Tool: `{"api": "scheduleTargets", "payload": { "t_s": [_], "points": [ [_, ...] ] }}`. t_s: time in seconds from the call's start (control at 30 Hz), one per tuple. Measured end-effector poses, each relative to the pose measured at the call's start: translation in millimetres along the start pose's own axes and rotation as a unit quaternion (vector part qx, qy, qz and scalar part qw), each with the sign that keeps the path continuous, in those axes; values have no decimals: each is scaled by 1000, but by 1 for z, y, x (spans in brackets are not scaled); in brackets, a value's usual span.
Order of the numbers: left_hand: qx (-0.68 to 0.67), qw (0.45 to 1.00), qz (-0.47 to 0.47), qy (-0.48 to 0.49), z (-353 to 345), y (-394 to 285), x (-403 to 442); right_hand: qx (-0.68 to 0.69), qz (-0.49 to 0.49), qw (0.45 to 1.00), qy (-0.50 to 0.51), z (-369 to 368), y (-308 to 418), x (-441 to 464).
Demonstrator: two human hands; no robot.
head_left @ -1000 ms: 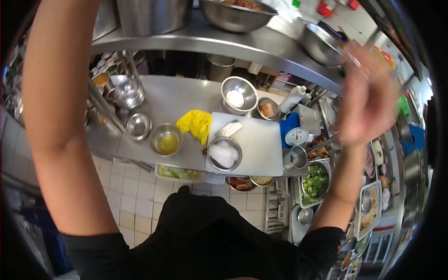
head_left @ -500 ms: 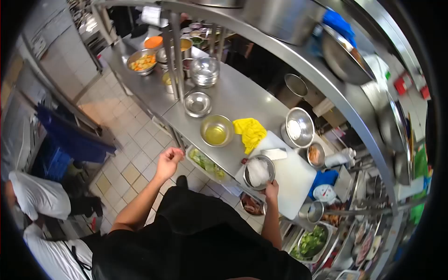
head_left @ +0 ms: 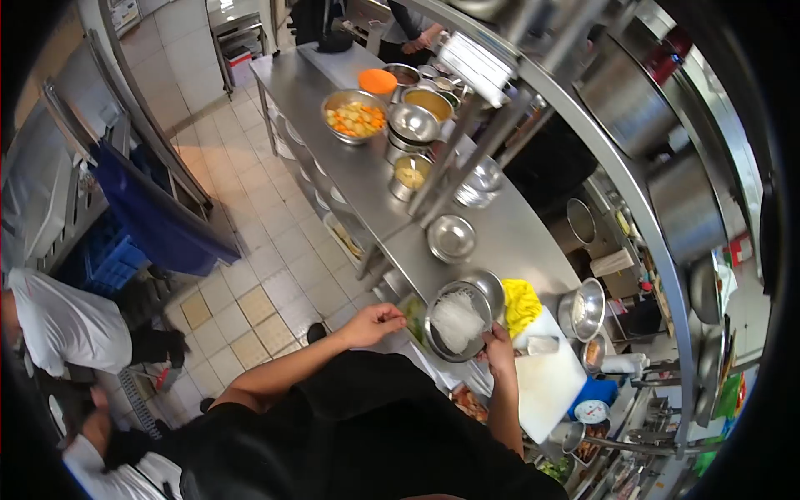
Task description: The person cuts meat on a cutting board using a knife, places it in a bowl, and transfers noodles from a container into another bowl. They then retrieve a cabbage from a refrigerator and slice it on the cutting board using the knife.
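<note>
My right hand (head_left: 498,350) grips the rim of a metal bowl (head_left: 440,343), thumb over the edge. Inside lies a pale, stringy heap that looks like thin noodles (head_left: 458,323). The bowl is held tilted by the table's front edge, partly covering another metal bowl (head_left: 490,288) behind it. Just left of the held bowl is my left hand (head_left: 373,325), its fingers curled together with nothing visible in them. Greens in a container (head_left: 414,317) show partly below the table edge, between my left hand and the bowl.
A yellow cloth (head_left: 522,305), white cutting board (head_left: 554,379) and metal bowl (head_left: 582,308) are on the right. Farther left on the steel table (head_left: 333,75) stands a bowl of diced vegetables (head_left: 354,117). An overhead shelf (head_left: 621,150) runs above. A person in white (head_left: 71,325) is at left.
My view has shifted left along the table. The bowl in my right hand has moved from over the cutting board to beside the other metal bowl. My left hand is now nearer to it.
</note>
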State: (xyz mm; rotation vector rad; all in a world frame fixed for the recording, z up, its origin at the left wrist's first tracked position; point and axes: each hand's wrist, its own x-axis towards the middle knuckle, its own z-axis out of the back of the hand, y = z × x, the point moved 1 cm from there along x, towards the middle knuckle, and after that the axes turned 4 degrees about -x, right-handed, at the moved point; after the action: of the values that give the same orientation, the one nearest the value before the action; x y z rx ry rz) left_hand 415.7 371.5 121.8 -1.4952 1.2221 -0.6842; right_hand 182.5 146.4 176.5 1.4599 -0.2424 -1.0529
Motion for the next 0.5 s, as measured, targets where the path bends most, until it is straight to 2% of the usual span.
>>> {"api": "scheduleTargets", "payload": {
  "t_s": [0.07, 0.23, 0.4, 0.5],
  "points": [
    [25, 1000, 6, -7, 40, -32, -3, -13, 1, 999, 29, -58, 20, 22],
    [-26, 995, 94, -28, 152, -82, -5, -12, 2, 994, 105, -178, 46, 67],
    [-107, 980, 153, -69, 239, -105, 10, -28, -23, 990, 138, -261, 75, 119],
    [-161, 966, 177, -98, 285, -124, 35, -47, -1, 987, 153, -298, 100, 167]
  ]
}}
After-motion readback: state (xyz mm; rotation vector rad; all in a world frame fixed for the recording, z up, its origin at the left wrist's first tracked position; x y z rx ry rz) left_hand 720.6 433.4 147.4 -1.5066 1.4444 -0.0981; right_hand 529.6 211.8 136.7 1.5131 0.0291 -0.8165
